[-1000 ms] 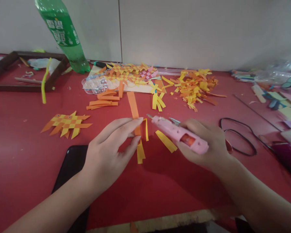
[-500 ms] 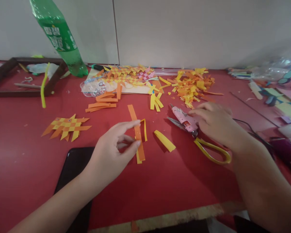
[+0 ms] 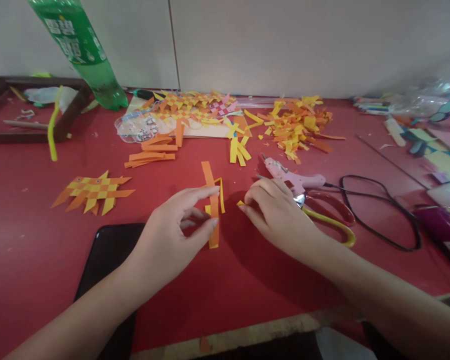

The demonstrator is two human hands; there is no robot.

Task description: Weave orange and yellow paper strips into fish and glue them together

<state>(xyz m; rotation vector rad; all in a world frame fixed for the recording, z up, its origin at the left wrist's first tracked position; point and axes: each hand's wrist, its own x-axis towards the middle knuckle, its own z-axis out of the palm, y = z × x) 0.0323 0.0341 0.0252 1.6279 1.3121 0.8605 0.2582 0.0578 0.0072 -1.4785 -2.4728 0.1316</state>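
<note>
My left hand point(image 3: 178, 227) pinches crossed orange and yellow paper strips point(image 3: 214, 230) between thumb and forefinger. My right hand point(image 3: 275, 207) is closed on a yellow paper strip point(image 3: 240, 203), of which only a small tip shows past the fingers. Just behind the right hand lie a pink glue gun point(image 3: 294, 179) and scissors with red and yellow handles point(image 3: 332, 225). Left of my hands, a woven orange and yellow paper fish point(image 3: 93, 190) rests on the red table point(image 3: 195, 310).
A green bottle point(image 3: 86, 60) stands at the back left, beside a brown frame point(image 3: 62, 131). Orange strips point(image 3: 152, 157), yellow strips point(image 3: 239, 150) and a heap of scraps point(image 3: 298, 125) lie behind. A black phone point(image 3: 112, 255) lies under my left forearm; the glue gun's cord point(image 3: 382, 240) loops at right.
My right hand has moved left from the glue gun and closed on the folded yellow strip that lay on the table. The left hand keeps its pinch; the view has shifted slightly.
</note>
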